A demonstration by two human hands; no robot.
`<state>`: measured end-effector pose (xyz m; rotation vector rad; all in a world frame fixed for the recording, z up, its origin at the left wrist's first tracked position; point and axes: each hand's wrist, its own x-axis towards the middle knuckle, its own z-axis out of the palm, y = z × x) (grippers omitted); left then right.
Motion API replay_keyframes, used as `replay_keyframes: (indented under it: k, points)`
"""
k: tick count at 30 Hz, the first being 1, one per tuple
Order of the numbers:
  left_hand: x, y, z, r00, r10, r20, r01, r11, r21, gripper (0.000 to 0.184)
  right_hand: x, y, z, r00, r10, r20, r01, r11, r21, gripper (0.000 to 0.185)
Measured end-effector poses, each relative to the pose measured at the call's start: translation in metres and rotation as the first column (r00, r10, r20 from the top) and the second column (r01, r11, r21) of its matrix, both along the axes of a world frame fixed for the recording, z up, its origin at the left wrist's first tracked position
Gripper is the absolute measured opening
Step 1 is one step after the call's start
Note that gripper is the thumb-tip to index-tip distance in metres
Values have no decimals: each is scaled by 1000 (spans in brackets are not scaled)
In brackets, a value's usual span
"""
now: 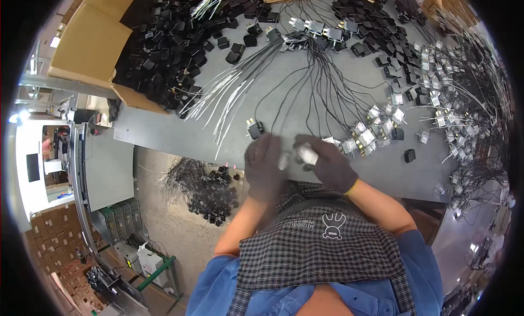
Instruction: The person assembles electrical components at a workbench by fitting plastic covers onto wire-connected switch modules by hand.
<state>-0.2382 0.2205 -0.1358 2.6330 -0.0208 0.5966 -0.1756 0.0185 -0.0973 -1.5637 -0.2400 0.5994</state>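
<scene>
My left hand (263, 166), in a dark glove, is over the front edge of the grey table, smeared by motion, so its fingers cannot be made out. My right hand (334, 166), gloved too, is closed around a small whitish, partly clear plug part (307, 154). Just beyond my left fingers stands a black plug with brass prongs (254, 129), its dark cord running up the table. To the right of my right hand lies a cluster of plugs in clear covers (365, 137), with dark cords trailing from it.
A cardboard box (90, 43) spills black plastic housings (164, 48) at the left. More corded plugs (322, 29) stand at the back, and white-tipped wires (226, 95) fan out left of centre. Clear-covered plugs (453, 108) pile up at the right. Bundled cords (204, 188) lie below the table.
</scene>
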Motion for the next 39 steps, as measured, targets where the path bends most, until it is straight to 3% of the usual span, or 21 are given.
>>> replay_keyframes:
  k: [1, 2, 4, 11, 13, 16, 17, 18, 19, 21, 23, 25, 26, 27, 29, 31, 32, 34, 35, 37, 39]
  points:
    - [3, 4, -4, 1000, -6, -3, 6, 1000, -6, 55, -1, -17, -4, 908, 42, 416, 47, 978, -201, 44]
    - [10, 10, -7, 998, 13, 63, -15, 1000, 22, 56, 5, -27, 6, 909, 41, 414, 50, 977, -206, 44]
    - [22, 22, -14, 989, 53, 136, -63, 996, 68, 59, 19, -43, 31, 538, 355, 764, 318, 754, -575, 53]
    - [50, 46, 7, 972, 220, 79, -232, 946, 228, 66, 15, -42, 22, 600, 448, 663, 294, 647, -703, 61]
    - [34, 19, 30, 966, 94, 240, -141, 973, 183, 60, 17, -40, 17, 555, 437, 708, 351, 648, -676, 59]
    - [-2, -10, 12, 940, -282, -192, 252, 953, -170, 41, 10, -38, 11, 548, 244, 800, 364, 792, -490, 54]
    - [1, -22, 13, 873, -429, -232, 328, 869, -370, 35, 6, -34, 20, 508, 146, 849, 405, 829, -385, 49]
    - [-1, -33, 6, 799, -366, -476, -4, 789, -614, 25, 4, -32, 21, 570, 133, 811, 360, 846, -392, 46]
    - [1, -43, -11, 884, -371, -283, -15, 584, -812, 40, 0, -26, 18, 794, 189, 578, 216, 801, -558, 57]
    - [7, -58, -31, 950, -252, -184, -26, 524, -851, 36, -1, -23, 10, 857, 114, 503, 135, 891, -432, 61]
    - [12, -40, -28, 866, -441, -236, -121, 273, -954, 34, -7, -37, 35, 822, 129, 555, 124, 911, -394, 55]
    - [19, -46, -7, 876, -299, -380, -390, 26, -920, 36, -11, -58, 43, 779, 145, 610, 106, 928, -357, 50]
    - [22, -46, -2, 869, -280, -408, -425, -2, -905, 39, -16, -78, 37, 772, -84, 630, 274, 939, -210, 41]
    - [24, -42, 0, 861, -260, -438, -461, -31, -887, 42, -22, -99, 30, 727, -308, 613, 433, 899, -61, 33]
    - [26, -33, -6, 887, -221, -405, -429, -69, -901, 41, -22, -145, 11, 633, -685, 361, 768, 615, -179, 32]
    - [30, -25, -9, 941, -159, -299, -327, -198, -924, 46, -6, -178, 12, 497, -448, 743, 866, 311, -392, 35]
    - [34, -19, -11, 936, -124, -330, -348, -179, -920, 44, 0, -188, 7, 499, -447, 742, 865, 313, -393, 35]
    - [38, -2, -32, 930, -81, -358, -366, -158, -917, 42, 11, -202, -11, 384, 42, 922, 910, 150, -386, 40]
    - [41, 8, -53, 946, -104, -306, -322, -228, -919, 40, 18, -205, -16, 380, 40, 924, 911, 155, -382, 40]
    - [43, 15, -51, 961, -118, -249, -274, -291, -917, 38, 29, -205, -24, 671, -23, 742, 739, 106, -665, 50]
    - [36, 19, -22, 858, -342, -384, -403, 15, -915, 37, 27, -211, -36, 609, -49, 792, 789, 145, -597, 53]
